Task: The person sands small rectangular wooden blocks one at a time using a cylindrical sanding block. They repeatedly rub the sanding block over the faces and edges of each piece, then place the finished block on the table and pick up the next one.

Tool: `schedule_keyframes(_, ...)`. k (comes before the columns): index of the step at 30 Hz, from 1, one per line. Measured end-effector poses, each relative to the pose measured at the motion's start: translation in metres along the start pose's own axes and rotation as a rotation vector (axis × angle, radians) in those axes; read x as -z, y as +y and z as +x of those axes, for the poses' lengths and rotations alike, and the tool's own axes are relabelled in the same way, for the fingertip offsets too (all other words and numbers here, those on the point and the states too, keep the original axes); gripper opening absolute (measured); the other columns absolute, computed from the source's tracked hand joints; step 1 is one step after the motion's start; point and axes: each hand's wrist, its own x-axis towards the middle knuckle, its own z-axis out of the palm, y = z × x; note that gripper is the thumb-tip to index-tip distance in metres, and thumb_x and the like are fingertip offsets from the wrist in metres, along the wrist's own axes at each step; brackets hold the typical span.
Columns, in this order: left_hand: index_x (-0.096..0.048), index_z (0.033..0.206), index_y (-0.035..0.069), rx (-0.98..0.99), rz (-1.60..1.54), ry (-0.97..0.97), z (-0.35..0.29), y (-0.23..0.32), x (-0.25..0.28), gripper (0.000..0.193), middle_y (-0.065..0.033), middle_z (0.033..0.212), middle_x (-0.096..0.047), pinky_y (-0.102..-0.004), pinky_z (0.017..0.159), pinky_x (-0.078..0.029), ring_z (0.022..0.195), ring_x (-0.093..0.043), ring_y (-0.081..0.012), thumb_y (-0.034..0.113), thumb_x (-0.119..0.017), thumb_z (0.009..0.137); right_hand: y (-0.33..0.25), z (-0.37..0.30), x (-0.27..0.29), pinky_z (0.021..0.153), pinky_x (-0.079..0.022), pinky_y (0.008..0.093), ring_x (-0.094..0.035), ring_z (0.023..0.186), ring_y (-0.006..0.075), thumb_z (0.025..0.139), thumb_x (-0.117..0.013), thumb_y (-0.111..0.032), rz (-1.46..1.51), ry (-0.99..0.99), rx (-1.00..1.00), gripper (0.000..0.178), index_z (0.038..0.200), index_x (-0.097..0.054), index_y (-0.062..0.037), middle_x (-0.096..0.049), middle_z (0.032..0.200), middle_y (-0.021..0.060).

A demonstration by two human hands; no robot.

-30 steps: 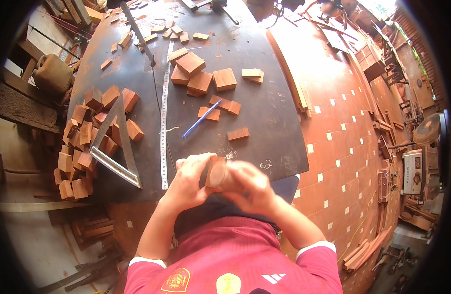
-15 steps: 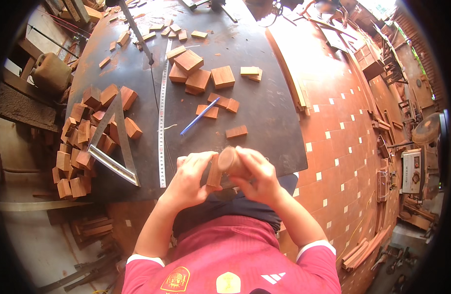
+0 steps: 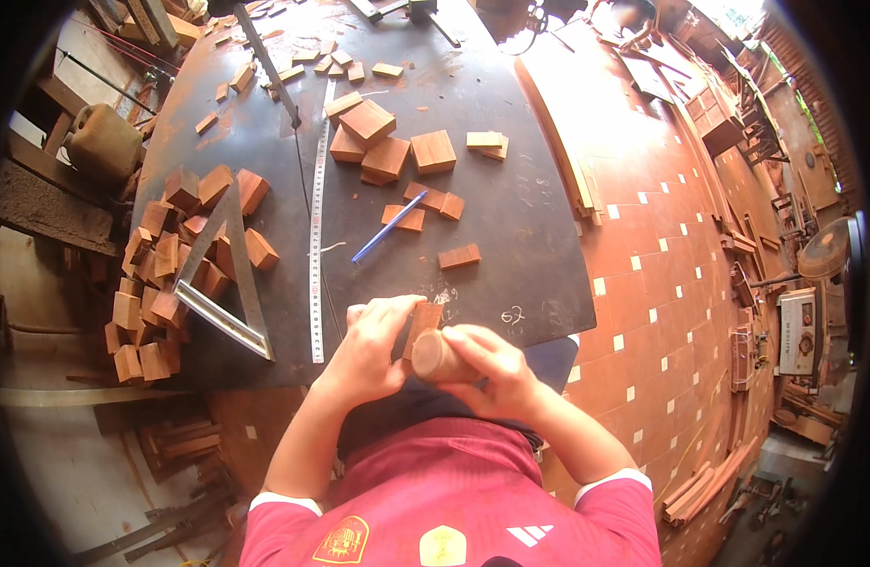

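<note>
Over the near edge of the dark table, my left hand (image 3: pixel 369 345) grips a small reddish-brown wooden block (image 3: pixel 424 323), held upright between thumb and fingers. My right hand (image 3: pixel 496 371) is wrapped round a short wooden cylinder (image 3: pixel 433 356) with a pale round end. That round end overlaps the block's lower part from this view; whether the two touch, I cannot tell. Beyond my hands, another wooden block (image 3: pixel 460 256) lies on the table, with a blue pen (image 3: pixel 390 227) resting slantwise by other blocks (image 3: pixel 403 218).
A white measuring tape (image 3: pixel 316 255) runs lengthwise along the table (image 3: pixel 511 246). Left of it, a metal set square (image 3: pixel 221 317) leans over a heap of wooden blocks (image 3: pixel 152 274). Larger stacked blocks (image 3: pixel 367 121) stand farther off. Tiled floor (image 3: pixel 643 312) lies to the right.
My right hand has brought the cylinder down toward my body, from the block's upper part to its lower part. My left hand keeps the block in nearly the same place.
</note>
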Motion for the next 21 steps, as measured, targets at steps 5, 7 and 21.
schedule_keyframes(5,-0.057,0.145,0.006,0.012,-0.032,0.017,0.001,0.006,-0.001,0.085,-0.0134,0.138,-0.067,-0.0451,0.109,-0.039,0.131,-0.062,-0.0319,0.023,-0.097,0.072,0.012,0.011,0.008,0.101,-0.057,0.0460,-0.069,0.117,0.0433,0.083,-0.087,-0.002,-0.098,0.101,-0.052,0.071,0.147,-0.059,0.0021,-0.065,0.133,0.0263)
schedule_keyframes(7,-0.057,0.145,0.006,0.010,-0.011,0.011,0.002,0.005,0.001,0.085,-0.0135,0.137,-0.068,-0.0454,0.109,-0.038,0.130,-0.062,-0.0319,0.023,-0.097,0.072,0.001,0.001,0.004,0.101,-0.057,0.0462,-0.069,0.117,0.0430,0.083,-0.087,-0.002,-0.053,0.037,-0.024,0.070,0.147,-0.059,0.0015,-0.065,0.132,0.0252)
schedule_keyframes(21,-0.058,0.143,0.005,-0.007,0.032,-0.019,0.005,0.000,0.001,0.085,-0.0143,0.135,-0.068,-0.0439,0.109,-0.037,0.128,-0.063,-0.0330,0.030,-0.097,0.072,-0.002,0.007,0.013,0.094,-0.058,0.0499,-0.069,0.110,0.0422,0.080,-0.089,-0.006,-0.009,-0.141,0.037,0.072,0.146,-0.060,-0.0025,-0.068,0.122,0.0223)
